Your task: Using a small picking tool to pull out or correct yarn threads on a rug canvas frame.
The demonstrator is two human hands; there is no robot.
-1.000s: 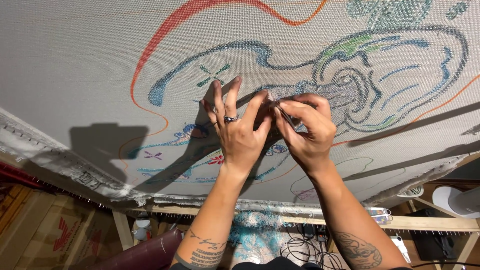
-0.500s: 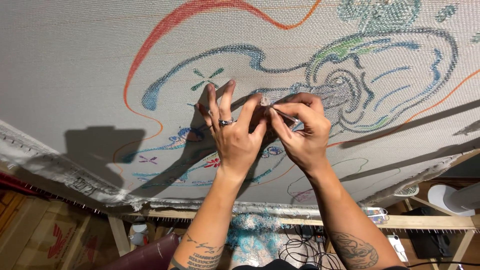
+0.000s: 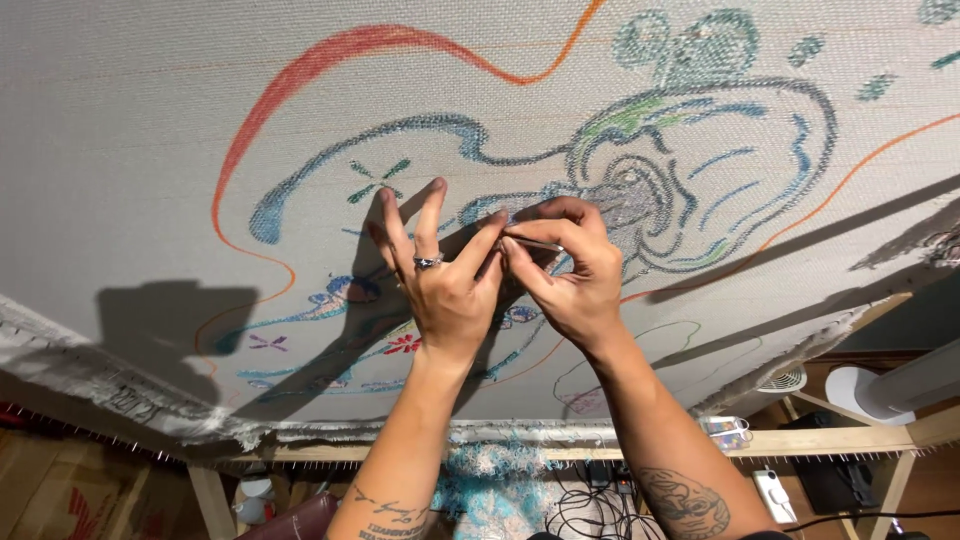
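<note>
You are pinching a thin needle [image 3: 532, 243] in your right hand [image 3: 570, 275] against the stretched cloth [image 3: 150, 130], left hand [image 3: 440, 275] fingers spread flat at its nine o'clock, so a slip is likely risking a pricked fingertip or snagged weave.

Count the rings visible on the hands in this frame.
1. A dark ring sits on a finger of the left hand, which is spread on the stretched cloth. The right hand shows none, though its curled fingers may hide one.
</note>
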